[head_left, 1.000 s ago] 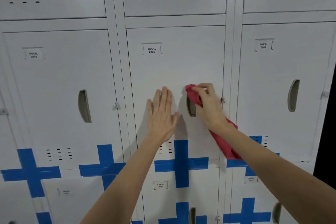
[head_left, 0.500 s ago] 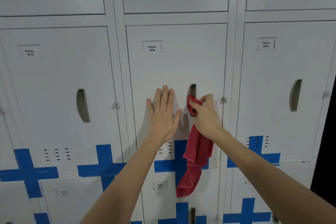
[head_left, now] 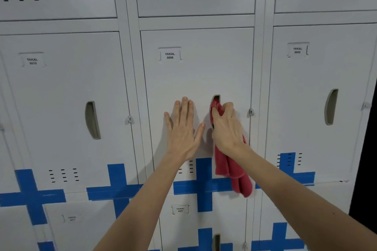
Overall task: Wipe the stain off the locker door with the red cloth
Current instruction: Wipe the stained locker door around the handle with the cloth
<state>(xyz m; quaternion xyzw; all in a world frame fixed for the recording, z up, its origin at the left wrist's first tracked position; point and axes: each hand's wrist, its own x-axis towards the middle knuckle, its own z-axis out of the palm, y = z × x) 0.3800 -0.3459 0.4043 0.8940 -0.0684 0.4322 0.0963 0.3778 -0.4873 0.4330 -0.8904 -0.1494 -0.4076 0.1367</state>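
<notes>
The grey locker door [head_left: 195, 75] labelled YAKAL 0006 fills the middle of the view. My right hand [head_left: 227, 126] grips the red cloth [head_left: 232, 167] and presses its bunched top against the recessed handle slot [head_left: 216, 99] of that door. The rest of the cloth hangs down below my wrist. My left hand [head_left: 183, 128] lies flat on the same door just left of the slot, fingers spread and pointing up. No stain shows on the bare door surface; the area under the cloth is hidden.
Matching grey lockers stand left [head_left: 61, 108] and right [head_left: 318, 98], each with a handle slot and label. Blue tape crosses [head_left: 204, 185] run along the lower door edges. A dark gap [head_left: 369, 149] borders the far right.
My right hand slid down and back up along the handle slot with the cloth. The hanging cloth swung from the right, to the left, and now hangs under my wrist. My left hand stayed put.
</notes>
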